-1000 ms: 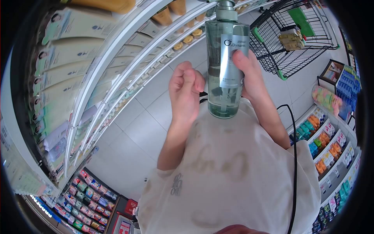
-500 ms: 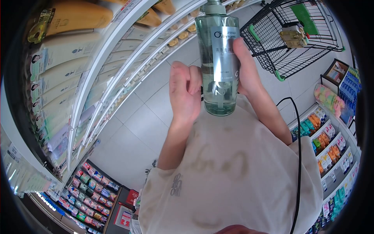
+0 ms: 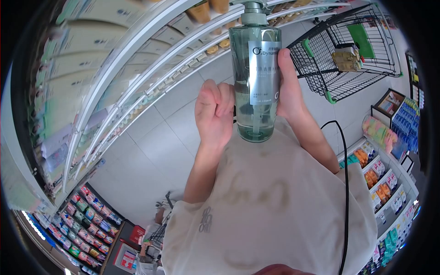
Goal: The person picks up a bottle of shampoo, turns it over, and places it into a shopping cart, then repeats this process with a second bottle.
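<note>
A clear green pump bottle (image 3: 243, 87) with a silver label reading "Dynamic" stands upright in front of my chest, liquid and a dip tube showing inside. My right hand (image 3: 291, 87) grips it from the right, thumb along the label's edge and the other fingers hidden behind. On the other side, my left hand (image 3: 215, 112) is closed, its fingers curled toward the palm, right at the bottle's left edge.
Store shelves (image 3: 133, 50) with packaged goods curve along the left. A black wire shopping cart (image 3: 316, 75) holding a yellowish package (image 3: 347, 59) stands at upper right. More product racks (image 3: 380, 183) fill the lower right; a black cable (image 3: 349, 183) hangs over my shirt.
The view has shifted, so the shelves and cart sit differently in the picture. The bottle shows slightly lower with more of its pump top, still in my right hand; my left hand stays curled.
</note>
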{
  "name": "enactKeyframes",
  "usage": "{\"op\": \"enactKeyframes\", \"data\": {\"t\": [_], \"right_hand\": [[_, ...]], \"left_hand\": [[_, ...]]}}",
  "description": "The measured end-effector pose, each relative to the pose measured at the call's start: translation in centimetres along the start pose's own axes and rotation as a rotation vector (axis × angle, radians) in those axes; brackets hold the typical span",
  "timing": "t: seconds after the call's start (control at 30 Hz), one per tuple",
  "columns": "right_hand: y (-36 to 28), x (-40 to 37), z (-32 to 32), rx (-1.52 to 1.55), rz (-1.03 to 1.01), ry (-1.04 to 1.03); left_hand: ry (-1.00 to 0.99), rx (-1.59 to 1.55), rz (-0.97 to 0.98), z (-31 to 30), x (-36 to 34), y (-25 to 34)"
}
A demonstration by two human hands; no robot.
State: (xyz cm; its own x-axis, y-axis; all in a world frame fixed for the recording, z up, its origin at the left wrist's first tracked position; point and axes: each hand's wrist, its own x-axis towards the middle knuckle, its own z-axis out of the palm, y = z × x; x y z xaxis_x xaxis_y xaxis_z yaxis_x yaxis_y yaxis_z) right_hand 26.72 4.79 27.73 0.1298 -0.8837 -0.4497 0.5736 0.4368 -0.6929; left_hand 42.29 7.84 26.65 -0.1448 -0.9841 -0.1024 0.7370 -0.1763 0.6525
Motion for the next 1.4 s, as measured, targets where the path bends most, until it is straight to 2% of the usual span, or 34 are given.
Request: {"op": "enactKeyframes", "data": {"t": [0.37, 0.43, 0.57, 0.63, 0.67, 0.73, 0.83, 0.97, 1.03, 1.1, 1.23, 1.3, 1.37, 1.4], "right_hand": [[5.8, -1.6, 6.8, -0.051, 0.044, -0.090], [6.5, -1.9, 7.6, -0.071, 0.037, -0.109], [7.7, -2.2, 8.8, -0.125, -0.020, -0.064], [8.1, -2.3, 9.1, -0.129, -0.050, -0.049], [8.4, -2.4, 9.1, -0.120, -0.062, -0.046], [8.7, -2.5, 9.0, -0.107, -0.079, -0.039], [8.8, -2.3, 8.6, -0.107, -0.106, -0.035], [8.2, -2.5, 8.5, -0.179, -0.147, -0.010], [8.0, -2.4, 8.2, -0.211, -0.172, 0.020], [7.8, -2.3, 7.8, -0.383, -0.241, 0.065], [7.0, -2.5, 7.2, -0.529, -0.300, 0.070], [6.7, -2.6, 6.1, -0.797, -0.437, -0.083], [5.7, -3.3, 5.1, -0.848, -0.384, -0.083], [4.9, -3.6, 4.8, -0.986, -0.445, -0.122]], "left_hand": [[0.056, -0.052, 0.077, -5.4, -5.9, 5.0], [0.059, -0.143, 0.077, -6.5, -6.5, 5.3], [-0.018, -0.197, 0.168, -8.5, -7.0, 5.3], [0.067, -0.106, 0.153, -9.2, -7.1, 5.4], [0.061, -0.107, 0.150, -8.4, -7.2, 5.7], [0.239, -0.043, 0.144, -6.2, -7.2, 6.3], [0.155, 0.076, 0.047, -6.8, -7.4, 6.6], [0.163, 0.089, 0.030, -5.6, -7.1, 6.3], [0.098, 0.172, 0.047, -5.1, -6.8, 5.5], [0.096, 0.222, 0.030, -4.4, -6.1, 4.8], [0.113, 0.255, -0.011, -3.9, -4.8, 2.9], [0.126, 0.286, -0.044, -3.9, -4.0, 2.4], [0.153, 0.305, -0.087, -4.3, -3.3, 1.4], [0.125, 0.211, -0.169, -4.6, -2.9, 0.9]]}}
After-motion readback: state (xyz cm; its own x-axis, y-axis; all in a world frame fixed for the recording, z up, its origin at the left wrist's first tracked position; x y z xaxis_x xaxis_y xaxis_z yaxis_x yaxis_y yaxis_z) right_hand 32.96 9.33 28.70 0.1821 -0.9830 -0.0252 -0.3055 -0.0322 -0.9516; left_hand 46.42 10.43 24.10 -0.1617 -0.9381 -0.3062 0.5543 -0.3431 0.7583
